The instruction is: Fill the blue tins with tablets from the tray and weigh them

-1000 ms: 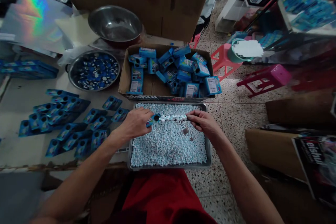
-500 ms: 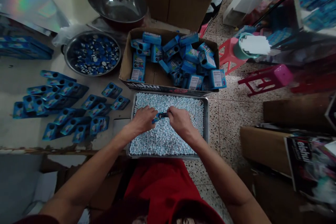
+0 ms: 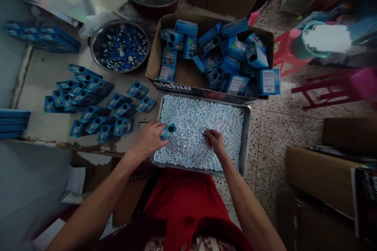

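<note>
Joined a moment ago over the metal tray (image 3: 246, 137), the hands are now parted: the small blue box (image 3: 167, 131) is pinched by the left hand (image 3: 149, 140) at the tray's left edge, while the right hand (image 3: 215, 141) is curled into the tray's pellets (image 3: 194, 119), any grasp being hidden.

Both bare forearms (image 3: 100, 200) reach forward and converge; the left hand (image 3: 149, 140) lies knuckles up, fingers and thumb closed in a grip; the right hand (image 3: 215, 141), apart to its right, curls its fingers downward, tips hidden.
</note>
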Motion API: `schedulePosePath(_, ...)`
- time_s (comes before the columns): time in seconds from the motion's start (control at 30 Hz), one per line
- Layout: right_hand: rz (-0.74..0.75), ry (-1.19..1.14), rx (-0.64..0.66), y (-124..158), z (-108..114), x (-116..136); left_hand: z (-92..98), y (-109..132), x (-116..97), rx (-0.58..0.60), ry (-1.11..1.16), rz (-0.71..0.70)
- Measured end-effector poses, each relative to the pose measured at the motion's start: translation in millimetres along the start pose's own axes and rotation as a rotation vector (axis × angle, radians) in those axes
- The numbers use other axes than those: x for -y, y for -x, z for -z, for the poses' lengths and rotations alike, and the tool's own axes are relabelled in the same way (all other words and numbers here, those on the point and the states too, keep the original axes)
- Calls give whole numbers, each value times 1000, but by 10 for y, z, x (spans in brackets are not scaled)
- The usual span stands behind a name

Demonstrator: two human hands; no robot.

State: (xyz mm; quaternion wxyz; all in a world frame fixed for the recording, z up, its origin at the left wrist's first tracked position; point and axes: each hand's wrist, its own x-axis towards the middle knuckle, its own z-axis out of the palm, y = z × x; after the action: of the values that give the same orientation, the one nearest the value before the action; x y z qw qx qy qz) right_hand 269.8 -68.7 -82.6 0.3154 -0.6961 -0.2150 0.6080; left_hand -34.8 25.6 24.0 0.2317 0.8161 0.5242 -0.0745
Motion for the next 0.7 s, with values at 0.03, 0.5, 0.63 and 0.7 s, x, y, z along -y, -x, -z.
schedulePosePath(0.03, -5, -28, 31, -72, -156, 28, -1, 7, -23, 18, -12, 15)
schedulePosePath(0.5, 120, 58, 291, 151, -87, 1252, 106, -141, -178, 92, -76, -16)
schedulePosePath(0.63, 266, 364, 208, 290, -195, 1622, 205, -191, -306, 95, -97, -8)
schedulePosePath(0.7, 342, 529, 160, 366, -222, 1752, 217, -203, -353, 86, -103, -6)
